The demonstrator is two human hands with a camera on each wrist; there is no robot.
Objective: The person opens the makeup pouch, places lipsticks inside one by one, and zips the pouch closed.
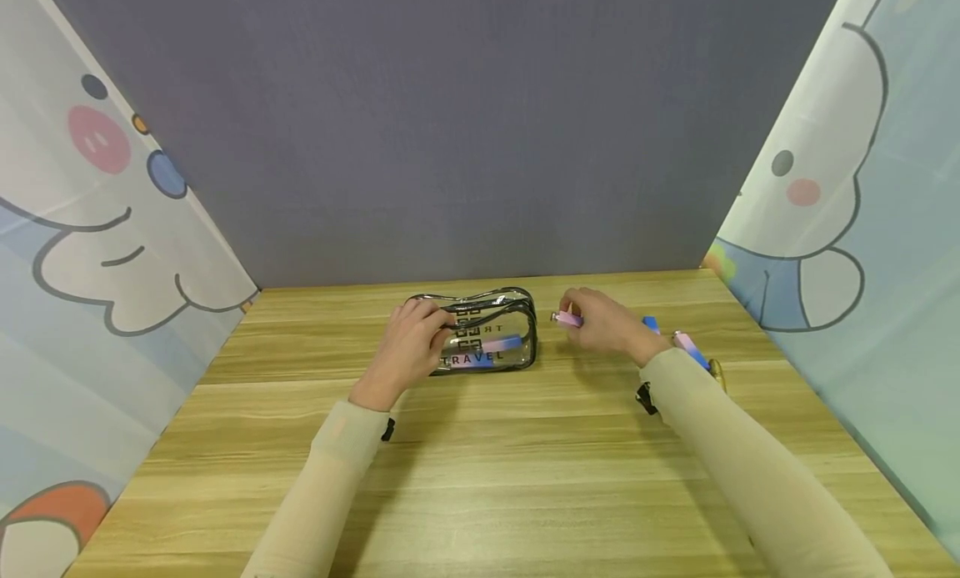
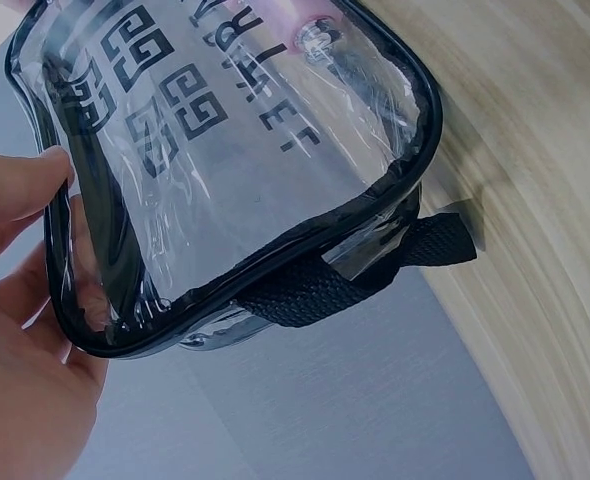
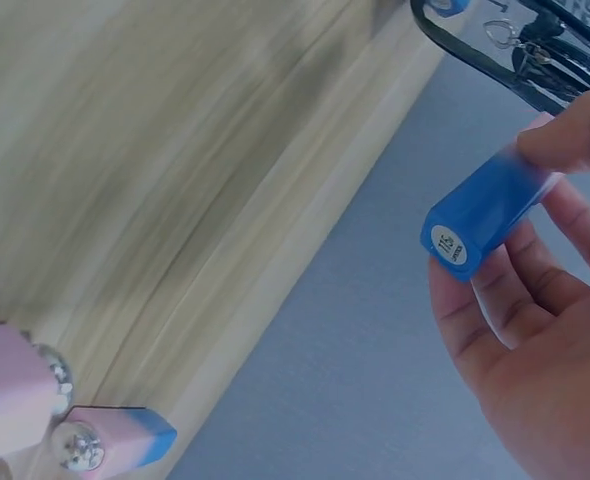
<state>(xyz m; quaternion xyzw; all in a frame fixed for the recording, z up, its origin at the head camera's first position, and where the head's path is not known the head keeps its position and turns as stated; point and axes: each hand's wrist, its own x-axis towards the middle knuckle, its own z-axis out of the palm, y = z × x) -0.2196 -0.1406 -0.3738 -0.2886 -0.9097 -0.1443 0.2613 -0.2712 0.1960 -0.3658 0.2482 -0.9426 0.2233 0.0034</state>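
A clear travel pouch [image 1: 517, 319] with black piping and dark lettering stands at the table's back middle. My left hand [image 1: 411, 340] pinches its upper left edge, thumb [image 2: 20, 185] on the near side and fingers behind. Inside the pouch, pink-and-blue tubes [image 1: 502, 344] show through the plastic. Just right of the pouch, my right hand [image 1: 606, 324] holds a lipstick-like tube [image 3: 480, 215] above the table, between thumb and fingers. Its blue end bears a round white label; its pink end, with a shiny tip, points toward the pouch in the head view.
Right of my right hand lie more pink-and-blue tubes [image 1: 690, 350], partly behind the forearm, with a gold-coloured object [image 1: 717, 374] beside them. A grey panel [image 1: 480, 144] rises behind the table, and cartoon-print curtains [image 1: 862, 378] flank it. A black strap [image 2: 325, 285] hangs at the pouch's end.
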